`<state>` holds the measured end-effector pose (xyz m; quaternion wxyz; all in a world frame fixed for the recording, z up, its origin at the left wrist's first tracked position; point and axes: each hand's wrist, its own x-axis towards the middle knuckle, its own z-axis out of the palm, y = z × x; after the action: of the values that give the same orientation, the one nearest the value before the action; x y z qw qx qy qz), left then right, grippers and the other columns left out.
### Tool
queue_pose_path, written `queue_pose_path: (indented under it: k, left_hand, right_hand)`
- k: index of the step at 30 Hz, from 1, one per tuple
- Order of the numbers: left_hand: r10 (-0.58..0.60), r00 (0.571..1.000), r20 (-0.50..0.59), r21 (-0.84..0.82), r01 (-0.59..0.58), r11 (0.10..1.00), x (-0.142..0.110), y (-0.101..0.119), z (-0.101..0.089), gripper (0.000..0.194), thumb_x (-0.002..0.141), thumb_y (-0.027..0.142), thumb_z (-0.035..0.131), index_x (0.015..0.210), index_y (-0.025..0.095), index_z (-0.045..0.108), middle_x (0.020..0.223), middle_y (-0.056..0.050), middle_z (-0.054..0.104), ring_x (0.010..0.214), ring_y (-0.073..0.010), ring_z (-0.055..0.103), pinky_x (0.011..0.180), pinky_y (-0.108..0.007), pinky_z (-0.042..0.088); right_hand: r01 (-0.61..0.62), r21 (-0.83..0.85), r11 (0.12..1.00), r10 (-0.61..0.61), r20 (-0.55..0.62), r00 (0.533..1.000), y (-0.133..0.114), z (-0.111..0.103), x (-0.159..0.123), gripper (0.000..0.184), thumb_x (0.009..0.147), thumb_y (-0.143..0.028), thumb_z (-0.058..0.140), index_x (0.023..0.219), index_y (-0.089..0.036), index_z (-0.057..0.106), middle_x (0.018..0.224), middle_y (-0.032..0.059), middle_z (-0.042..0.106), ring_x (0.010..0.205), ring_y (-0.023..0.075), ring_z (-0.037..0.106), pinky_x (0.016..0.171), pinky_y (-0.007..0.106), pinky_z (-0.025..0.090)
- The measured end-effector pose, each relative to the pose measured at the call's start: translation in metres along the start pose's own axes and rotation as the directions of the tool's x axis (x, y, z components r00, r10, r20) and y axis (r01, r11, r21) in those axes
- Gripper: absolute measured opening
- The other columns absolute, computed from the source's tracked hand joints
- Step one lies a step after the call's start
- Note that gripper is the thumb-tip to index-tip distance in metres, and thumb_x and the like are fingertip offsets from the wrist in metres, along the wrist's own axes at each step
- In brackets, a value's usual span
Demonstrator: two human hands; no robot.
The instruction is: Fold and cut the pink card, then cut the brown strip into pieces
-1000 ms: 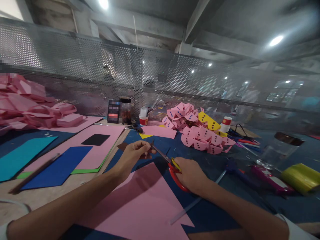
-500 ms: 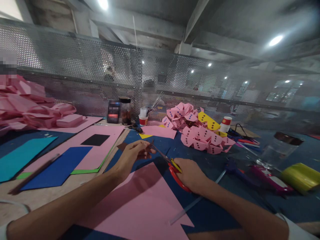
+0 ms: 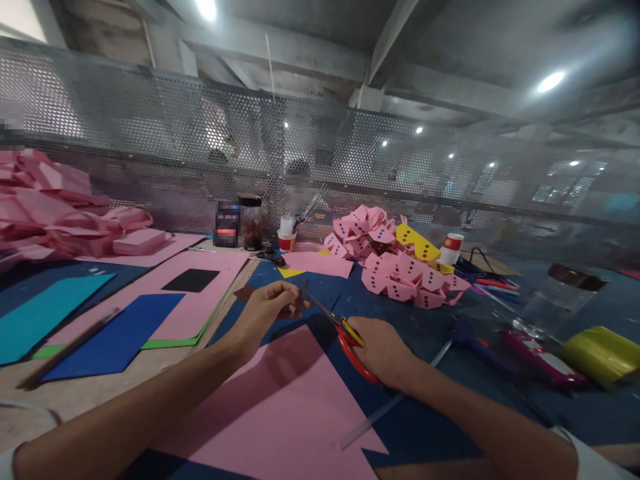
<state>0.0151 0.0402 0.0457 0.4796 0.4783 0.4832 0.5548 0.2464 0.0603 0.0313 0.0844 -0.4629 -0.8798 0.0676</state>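
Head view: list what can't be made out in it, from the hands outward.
Head view: whether the left hand pinches anything; too small and shadowed.
Head view: part of the scissors, hidden by the right hand.
Head view: near end of the pink sheet, cut off by the bottom edge.
Head view: markings on the dark box, blurred.

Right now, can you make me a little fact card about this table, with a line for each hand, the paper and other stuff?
Right hand: holding scissors, red and yellow handles
Left hand: fingers by the blade tips; can't tell if they pinch anything
Paper below the hands: large pink sheet
Paper on the left: blue sheet, teal sheet, black piece
Back: pink pieces with dark marks, heaped up
Far right: clear jar, dark lid
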Motion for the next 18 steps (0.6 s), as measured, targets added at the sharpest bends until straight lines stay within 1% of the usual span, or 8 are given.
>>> queue_pose_path:
  k: [5, 12, 16, 18]
  left_hand:
    - [0.001, 1.0, 0.011, 0.002, -0.001, 1.0, 0.0002, 0.0, 0.0004, 0.02, 0.078, 0.037, 0.064, 0.075, 0.019, 0.057, 0.077, -0.002, 0.071, 0.063, -0.0122, 0.058, 0.067, -0.025, 0.046]
    - [0.009, 1.0, 0.025, 0.019, -0.01, 1.0, 0.0018, -0.0023, -0.0016, 0.021, 0.079, 0.038, 0.063, 0.077, 0.018, 0.057, 0.081, -0.004, 0.072, 0.069, -0.0142, 0.06, 0.068, -0.025, 0.046]
    - [0.018, 0.999, 0.03, 0.019, -0.019, 1.0, 0.0017, -0.0029, -0.0016, 0.02, 0.081, 0.037, 0.062, 0.078, 0.018, 0.057, 0.082, -0.004, 0.072, 0.072, -0.0142, 0.061, 0.067, -0.024, 0.045]
    - [0.016, 1.0, 0.027, 0.015, -0.016, 1.0, 0.0015, -0.0026, -0.0014, 0.02, 0.081, 0.037, 0.062, 0.077, 0.018, 0.056, 0.082, -0.005, 0.072, 0.073, -0.0144, 0.062, 0.068, -0.024, 0.044]
  right_hand:
    - [0.013, 0.012, 1.0, -0.013, -0.018, 1.0, 0.0011, 0.0018, 0.0006, 0.014, 0.087, -0.031, 0.049, 0.082, -0.019, 0.055, 0.08, 0.0012, 0.066, 0.069, 0.014, 0.057, 0.057, 0.027, 0.021]
    - [-0.001, 0.006, 1.0, 0.001, -0.015, 1.0, 0.0029, 0.0048, 0.0017, 0.015, 0.086, -0.032, 0.05, 0.082, -0.019, 0.057, 0.083, 0.0033, 0.069, 0.071, 0.0161, 0.059, 0.058, 0.027, 0.022]
    - [-0.014, 0.026, 1.0, 0.014, -0.008, 1.0, 0.0039, 0.0043, 0.0022, 0.016, 0.088, -0.031, 0.048, 0.08, -0.02, 0.056, 0.08, 0.0024, 0.068, 0.069, 0.015, 0.058, 0.057, 0.027, 0.021]
    - [-0.007, 0.031, 0.999, 0.008, -0.025, 1.0, 0.0044, 0.0048, 0.0025, 0.016, 0.089, -0.03, 0.047, 0.08, -0.02, 0.055, 0.079, 0.0015, 0.068, 0.068, 0.0146, 0.058, 0.057, 0.027, 0.021]
